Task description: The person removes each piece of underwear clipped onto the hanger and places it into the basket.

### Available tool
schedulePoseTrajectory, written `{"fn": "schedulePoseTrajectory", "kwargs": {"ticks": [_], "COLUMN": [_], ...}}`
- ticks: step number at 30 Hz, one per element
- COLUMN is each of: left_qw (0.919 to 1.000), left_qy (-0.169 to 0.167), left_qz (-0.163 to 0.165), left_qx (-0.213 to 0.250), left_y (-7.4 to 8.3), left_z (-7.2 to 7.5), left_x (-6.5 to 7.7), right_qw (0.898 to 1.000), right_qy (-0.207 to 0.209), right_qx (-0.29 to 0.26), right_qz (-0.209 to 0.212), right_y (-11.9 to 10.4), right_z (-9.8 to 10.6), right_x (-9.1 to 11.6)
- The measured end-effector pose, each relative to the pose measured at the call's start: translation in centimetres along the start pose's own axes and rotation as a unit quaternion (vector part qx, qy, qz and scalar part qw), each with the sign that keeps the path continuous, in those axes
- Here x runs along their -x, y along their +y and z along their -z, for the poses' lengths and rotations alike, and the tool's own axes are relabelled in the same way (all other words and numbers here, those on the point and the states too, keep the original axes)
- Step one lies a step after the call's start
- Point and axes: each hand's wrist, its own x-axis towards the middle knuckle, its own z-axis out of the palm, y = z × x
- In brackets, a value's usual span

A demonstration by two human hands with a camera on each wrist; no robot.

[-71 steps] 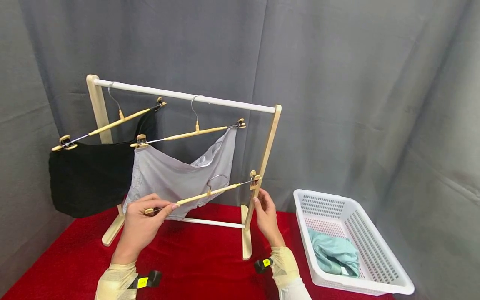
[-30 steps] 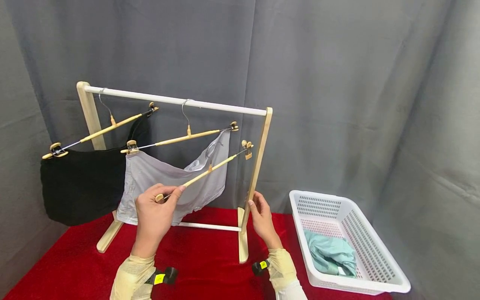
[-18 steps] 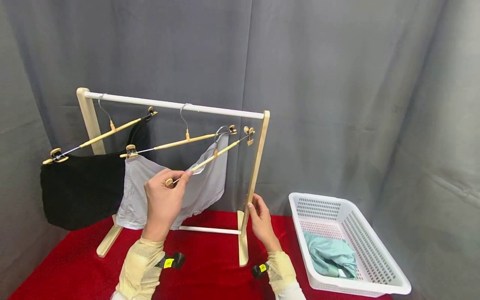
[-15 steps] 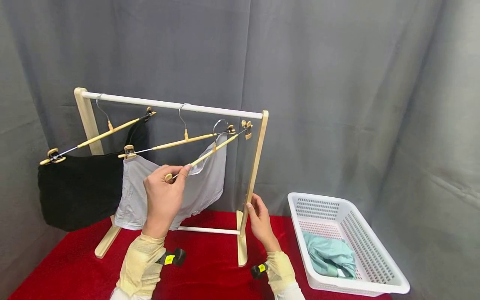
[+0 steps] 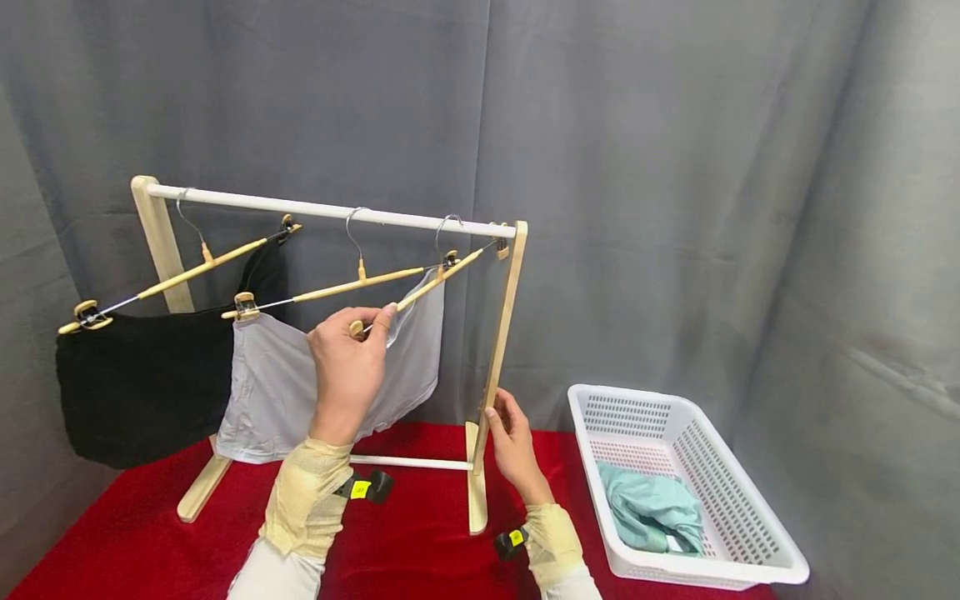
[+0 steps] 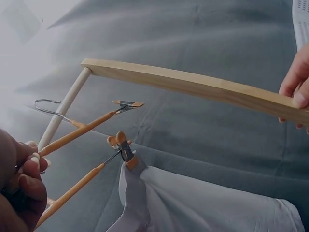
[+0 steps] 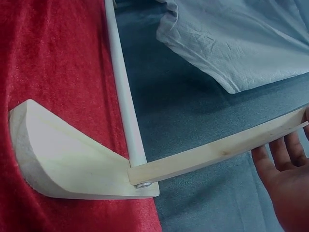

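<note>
My left hand (image 5: 348,367) pinches a clip hanger (image 5: 427,292) near its left end, and nothing hangs from this hanger. Its metal hook (image 6: 42,107) is at the rack's white rail (image 5: 285,205); whether it bears on the rail I cannot tell. My right hand (image 5: 517,454) grips the right wooden post (image 5: 501,342) of the rack low down, also seen in the right wrist view. Behind my left hand, a light grey garment (image 5: 262,383) hangs from a second clip hanger (image 5: 360,282). Farther left, a black garment (image 5: 142,392) hangs from another hanger (image 5: 202,268).
A white plastic basket (image 5: 750,492) stands at the right, with a crumpled teal garment (image 5: 648,508) inside. The rack's wooden feet (image 5: 477,492) stand on a red cloth (image 5: 405,533). Grey curtains (image 5: 637,167) close off the back and sides.
My left hand has raised the bare hanger from low in front of the grey garment up to the rail, slightly rightward. My right hand stays on the post.
</note>
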Motion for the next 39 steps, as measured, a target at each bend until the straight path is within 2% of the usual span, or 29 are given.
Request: {"fn": "schedulePoseTrajectory", "kwargs": {"ticks": [9, 13, 17, 21, 26, 31, 35, 38, 39], "left_qw": [0.9998, 0.9994, 0.999, 0.9973, 0.9917, 0.9833, 0.9795, 0.9809, 0.9816], "left_qy": [-0.013, -0.021, -0.026, -0.059, -0.107, -0.138, -0.152, -0.154, -0.153], "left_qz": [0.014, 0.024, 0.034, 0.044, 0.064, 0.083, 0.062, 0.036, 0.029], "left_qx": [0.0, -0.009, -0.012, 0.0, 0.032, 0.085, 0.117, 0.113, 0.111], "left_y": [-0.2, -0.5, -0.9, -1.1, -1.2, -1.1, 0.2, 1.3, 1.2], "left_z": [-1.3, -1.5, -1.5, -1.6, -1.4, -1.0, 0.0, 1.1, 1.3], "left_x": [-0.3, -0.2, 0.0, 0.1, 0.0, 0.0, 0.3, 0.8, 1.0], "right_qw": [1.0, 1.0, 1.0, 1.0, 0.999, 0.999, 0.999, 1.0, 1.0], "right_qy": [0.006, 0.006, 0.0, 0.001, 0.001, 0.005, 0.005, 0.0, -0.001], "right_qx": [0.004, -0.01, -0.016, -0.012, -0.013, -0.017, -0.029, -0.031, -0.029], "right_qz": [0.007, 0.025, 0.022, 0.015, 0.029, 0.027, 0.014, 0.006, 0.004], "right_y": [0.2, 0.2, 0.2, 0.3, 0.4, 0.5, 0.5, 0.5, 0.5], "right_z": [0.0, -0.1, -0.2, -0.1, 0.1, 0.3, 0.3, 0.2, 0.2], "right_x": [0.0, -0.2, -0.3, -0.1, -0.2, -0.4, -0.5, -0.3, -0.3]}}
